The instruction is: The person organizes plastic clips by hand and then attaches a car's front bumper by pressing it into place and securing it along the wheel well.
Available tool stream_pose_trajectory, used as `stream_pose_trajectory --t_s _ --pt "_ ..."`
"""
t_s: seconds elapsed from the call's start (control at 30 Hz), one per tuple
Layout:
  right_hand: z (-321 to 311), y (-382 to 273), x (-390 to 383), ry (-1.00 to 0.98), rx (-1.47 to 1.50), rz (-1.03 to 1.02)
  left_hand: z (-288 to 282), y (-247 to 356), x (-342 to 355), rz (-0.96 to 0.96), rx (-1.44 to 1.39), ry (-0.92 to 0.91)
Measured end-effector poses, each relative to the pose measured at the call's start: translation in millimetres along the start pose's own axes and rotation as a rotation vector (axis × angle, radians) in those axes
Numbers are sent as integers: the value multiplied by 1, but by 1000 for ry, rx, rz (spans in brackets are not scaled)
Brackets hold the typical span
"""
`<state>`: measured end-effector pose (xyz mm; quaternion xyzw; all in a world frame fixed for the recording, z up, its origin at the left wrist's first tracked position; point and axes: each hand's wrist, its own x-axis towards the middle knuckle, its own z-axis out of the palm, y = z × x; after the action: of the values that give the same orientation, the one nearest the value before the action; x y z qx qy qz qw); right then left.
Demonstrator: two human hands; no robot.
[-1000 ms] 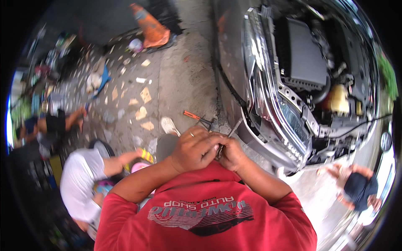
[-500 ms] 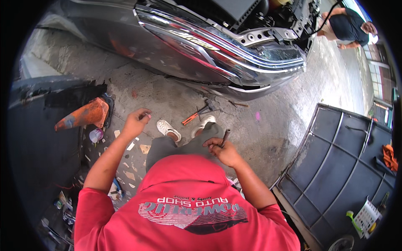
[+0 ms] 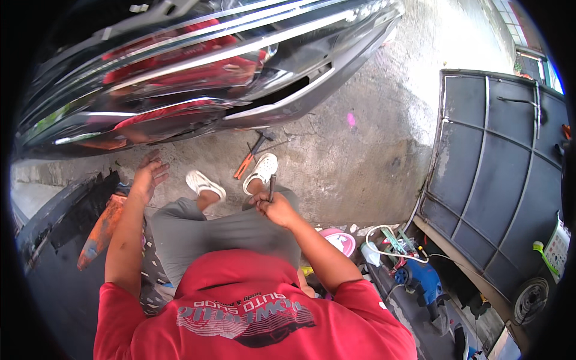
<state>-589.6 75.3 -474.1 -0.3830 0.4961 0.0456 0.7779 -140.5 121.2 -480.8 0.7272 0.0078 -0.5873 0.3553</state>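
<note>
My left hand [image 3: 151,174] is raised just below the lower edge of a glossy grey car front [image 3: 342,60], its fingers apart and nothing in them. Whether the fingertips touch the car I cannot tell. Over my lap, my right hand [image 3: 275,207] closes round a short, dark metal rod [image 3: 272,187] that stands nearly upright out of the fist; the fingers hide its lower end. Between my white clogs and the car, a hammer [image 3: 244,164] with an orange and black handle lies on the concrete, with a thin rod beside its head.
A worn orange traffic cone [image 3: 103,231] stands at my left, by a dark panel. To the right is a large dark ribbed metal panel [image 3: 480,156]. A pink basin [image 3: 338,241], a pale hose and a blue power tool [image 3: 423,281] lie behind my right arm.
My view has shifted closer to the car, which now fills the upper left. The left hand has reached toward it, fingers spreading. The right hand keeps the rod. The standing person has left view.
</note>
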Motion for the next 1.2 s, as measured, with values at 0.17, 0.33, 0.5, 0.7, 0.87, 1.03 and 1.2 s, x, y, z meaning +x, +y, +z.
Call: stream_pose_trajectory --t_s 0.17,0.33,0.5,0.7,0.87,1.03,1.2 --pt "-29 57 88 115 174 86 2 -16 53 75 -132 -93" --pt "-33 90 163 159 341 111 -6 -12 69 123 -214 -225" --pt "-43 104 231 134 379 106 -23 -23 96 224 -163 -317" --pt "-90 118 331 178 533 -7 -4 -29 122 413 -122 -402" --pt "-131 111 413 320 564 -109 -7 -31 143 677 316 -232" --pt "-130 97 445 455 577 -232 7 -52 141 988 94 -320" --pt "-150 102 435 446 834 -239 14 -50 132 1050 0 -406"
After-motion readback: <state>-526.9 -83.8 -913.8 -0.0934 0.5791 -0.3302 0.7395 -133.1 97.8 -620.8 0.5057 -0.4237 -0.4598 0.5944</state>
